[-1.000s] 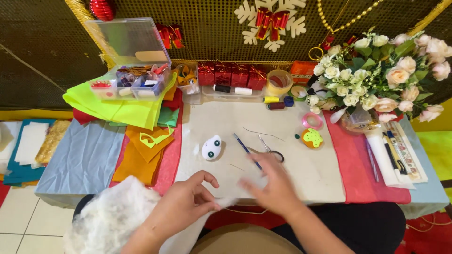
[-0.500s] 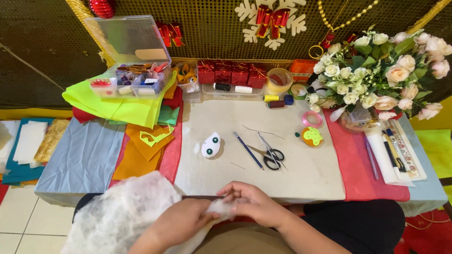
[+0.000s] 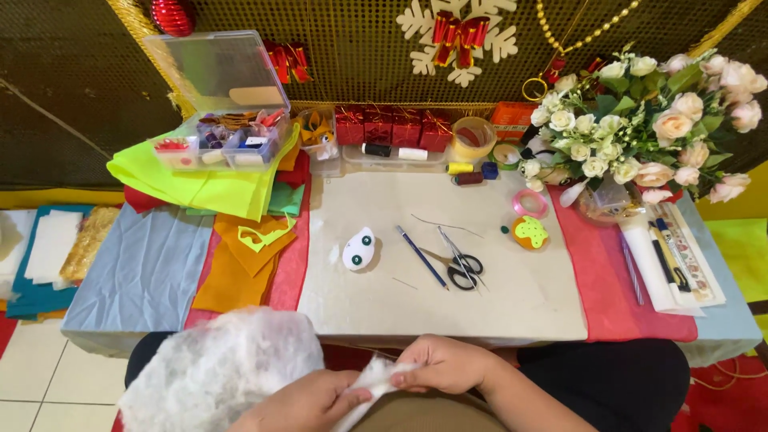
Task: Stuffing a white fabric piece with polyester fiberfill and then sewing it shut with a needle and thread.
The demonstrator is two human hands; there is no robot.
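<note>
At the bottom centre of the frame, the left hand [image 3: 308,402] and right hand [image 3: 442,364] pinch a small tuft of white stuffing [image 3: 374,378] between closed fingertips, apparently teasing it from the large fluffy bag of filling [image 3: 220,372] on the lap. Upward, mid-table, a white felt piece with green eyes [image 3: 359,250] lies beside a blue pencil [image 3: 422,256] and scissors [image 3: 460,260]. Separating the tuft cleanly calls for a gentle, even pull.
</note>
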